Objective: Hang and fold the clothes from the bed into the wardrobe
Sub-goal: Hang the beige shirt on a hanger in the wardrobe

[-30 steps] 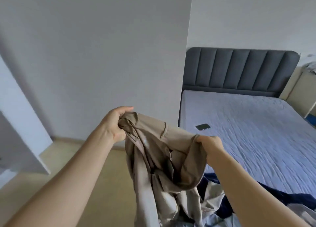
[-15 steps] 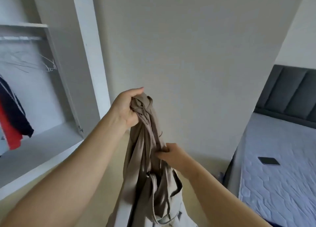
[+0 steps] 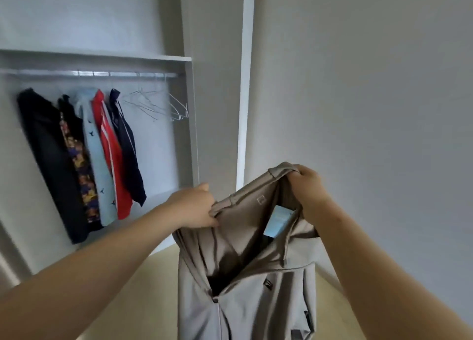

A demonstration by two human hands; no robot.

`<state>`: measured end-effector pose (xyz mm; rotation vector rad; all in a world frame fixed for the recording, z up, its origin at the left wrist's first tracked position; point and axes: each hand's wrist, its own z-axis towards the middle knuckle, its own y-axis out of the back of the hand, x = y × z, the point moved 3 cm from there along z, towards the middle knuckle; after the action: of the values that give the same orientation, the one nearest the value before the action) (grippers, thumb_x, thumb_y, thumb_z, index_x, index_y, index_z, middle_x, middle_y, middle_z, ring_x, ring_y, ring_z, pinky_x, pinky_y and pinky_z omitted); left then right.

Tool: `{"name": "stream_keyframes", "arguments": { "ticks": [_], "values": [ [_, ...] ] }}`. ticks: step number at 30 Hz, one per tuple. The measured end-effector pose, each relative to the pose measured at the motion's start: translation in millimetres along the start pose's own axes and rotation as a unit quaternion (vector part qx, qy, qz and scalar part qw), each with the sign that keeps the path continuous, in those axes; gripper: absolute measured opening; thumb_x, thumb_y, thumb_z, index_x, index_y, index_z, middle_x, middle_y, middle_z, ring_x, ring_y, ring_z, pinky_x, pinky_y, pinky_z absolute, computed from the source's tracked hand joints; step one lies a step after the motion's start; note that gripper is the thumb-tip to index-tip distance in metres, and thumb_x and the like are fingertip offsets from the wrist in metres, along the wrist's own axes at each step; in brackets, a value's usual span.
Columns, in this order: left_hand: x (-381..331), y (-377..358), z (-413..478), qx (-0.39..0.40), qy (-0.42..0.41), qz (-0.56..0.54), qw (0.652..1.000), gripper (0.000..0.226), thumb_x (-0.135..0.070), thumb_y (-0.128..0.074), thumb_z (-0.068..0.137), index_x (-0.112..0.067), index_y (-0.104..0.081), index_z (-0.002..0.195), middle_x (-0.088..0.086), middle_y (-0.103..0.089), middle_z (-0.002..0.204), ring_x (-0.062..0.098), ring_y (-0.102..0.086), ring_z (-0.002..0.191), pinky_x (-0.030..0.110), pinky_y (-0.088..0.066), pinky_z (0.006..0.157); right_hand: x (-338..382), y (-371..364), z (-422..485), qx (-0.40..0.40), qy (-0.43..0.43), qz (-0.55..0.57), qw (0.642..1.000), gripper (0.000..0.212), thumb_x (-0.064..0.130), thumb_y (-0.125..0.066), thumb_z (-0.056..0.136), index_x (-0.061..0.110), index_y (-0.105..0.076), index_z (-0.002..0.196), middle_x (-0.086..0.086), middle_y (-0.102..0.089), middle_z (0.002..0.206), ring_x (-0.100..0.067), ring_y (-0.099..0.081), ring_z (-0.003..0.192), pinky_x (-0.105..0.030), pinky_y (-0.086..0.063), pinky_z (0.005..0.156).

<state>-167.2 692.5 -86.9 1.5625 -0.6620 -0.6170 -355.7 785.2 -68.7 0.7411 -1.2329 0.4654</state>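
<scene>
Right of the wardrobe (image 3: 189, 88), both hands stretch beige trousers (image 3: 245, 275) apart, left hand (image 3: 194, 206) and right hand (image 3: 307, 186) each clenching the waistband.

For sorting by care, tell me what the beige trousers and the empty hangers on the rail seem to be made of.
Beige trousers: likely a smooth, thin woven cloth, matte with a faint sheen; it hangs in soft folds. The fibre cannot be told.
Empty hangers: thin pale wire, probably metal, perhaps coated; slender curved outlines.
</scene>
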Motion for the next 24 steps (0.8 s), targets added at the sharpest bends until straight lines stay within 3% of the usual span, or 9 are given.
{"name": "stream_keyframes", "arguments": {
  "ticks": [5,7,10,12,14,16,18,21,24],
  "values": [
    [107.4,9.0,21.5,-0.19,0.166,-0.105,0.962,0.035,-0.043,-0.047,0.092,-0.014,-0.056,0.074,0.004,-0.049,0.095,0.023,-0.052,0.087,0.03,-0.043,0.067,13.6,-76.5,27.6,0.063,0.023,-0.005,0.998,0.026,0.015,-0.047,0.095,0.013,-0.061,0.074,-0.002,-0.057,0.074,-0.013,-0.048,0.068,-0.023,-0.04,0.06],
    [142.4,5.0,24.9,-0.224,0.229,-0.181,0.93,0.028,-0.03,-0.05,0.091,-0.011,-0.05,0.07,0.009,-0.053,0.085,0.026,-0.051,0.079,0.028,-0.037,0.059,14.5,-109.9,43.1,0.083,0.024,-0.013,0.996,0.031,0.015,-0.048,0.094,0.014,-0.057,0.065,0.0,-0.051,0.064,-0.012,-0.043,0.06,-0.021,-0.036,0.053],
    [178.5,-0.9,23.3,-0.27,0.279,-0.314,0.866,0.008,-0.02,-0.052,0.09,-0.013,-0.05,0.088,0.006,-0.053,0.088,0.024,-0.05,0.081,0.031,-0.039,0.064,20.9,-152.3,65.2,0.092,0.039,-0.027,0.995,0.026,0.013,-0.048,0.092,0.008,-0.059,0.068,-0.003,-0.048,0.063,-0.016,-0.041,0.063,-0.025,-0.034,0.056],
    [201.5,-2.1,28.3,-0.22,0.259,-0.426,0.839,0.018,-0.014,-0.056,0.09,-0.02,-0.053,0.107,0.004,-0.054,0.102,0.02,-0.053,0.085,0.031,-0.046,0.072,24.7,-186.7,82.9,0.105,0.042,-0.022,0.993,0.022,0.013,-0.048,0.092,0.004,-0.062,0.077,-0.004,-0.049,0.065,-0.018,-0.042,0.066,-0.026,-0.035,0.059],
    [211.6,-2.5,33.8,-0.095,0.232,-0.535,0.807,0.031,-0.004,-0.055,0.09,-0.023,-0.059,0.114,0.008,-0.06,0.111,0.024,-0.058,0.097,0.034,-0.05,0.087,25.9,-211.5,95.6,0.114,0.038,-0.009,0.993,0.022,0.013,-0.047,0.093,0.002,-0.063,0.082,-0.007,-0.05,0.068,-0.019,-0.043,0.068,-0.026,-0.034,0.058],
    [229.1,-0.5,42.9,-0.035,0.246,-0.57,0.783,0.025,-0.001,-0.055,0.09,-0.014,-0.066,0.107,0.013,-0.065,0.107,0.029,-0.061,0.099,0.036,-0.051,0.089,23.0,-240.9,118.0,0.135,0.035,-0.003,0.99,0.024,0.013,-0.046,0.093,-0.004,-0.063,0.088,-0.011,-0.051,0.074,-0.021,-0.044,0.07,-0.027,-0.035,0.058],
    [245.1,3.7,52.6,-0.046,0.264,-0.599,0.755,0.017,0.0,-0.058,0.087,-0.009,-0.068,0.098,0.013,-0.068,0.096,0.027,-0.063,0.09,0.034,-0.053,0.08,24.5,-259.4,135.8,0.148,0.043,0.001,0.988,0.024,0.014,-0.046,0.094,-0.001,-0.063,0.086,-0.01,-0.052,0.072,-0.019,-0.045,0.067,-0.026,-0.036,0.057],
    [284.9,6.8,89.2,-0.109,0.288,-0.7,0.644,0.011,-0.001,-0.057,0.087,-0.006,-0.067,0.087,0.012,-0.068,0.083,0.026,-0.062,0.079,0.035,-0.051,0.071,30.2,-303.7,183.5,0.177,0.068,0.005,0.982,0.022,0.011,-0.048,0.093,0.006,-0.055,0.072,-0.006,-0.044,0.062,-0.016,-0.036,0.058,-0.025,-0.032,0.051],
    [323.6,6.2,125.3,-0.227,0.359,-0.723,0.544,0.014,-0.007,-0.06,0.087,-0.002,-0.065,0.099,0.016,-0.066,0.092,0.029,-0.061,0.08,0.037,-0.051,0.073,35.8,-345.5,221.5,0.237,0.086,0.0,0.968,0.02,0.009,-0.054,0.09,0.002,-0.06,0.072,-0.005,-0.049,0.066,-0.014,-0.043,0.06,-0.019,-0.035,0.052]
  ]
}}
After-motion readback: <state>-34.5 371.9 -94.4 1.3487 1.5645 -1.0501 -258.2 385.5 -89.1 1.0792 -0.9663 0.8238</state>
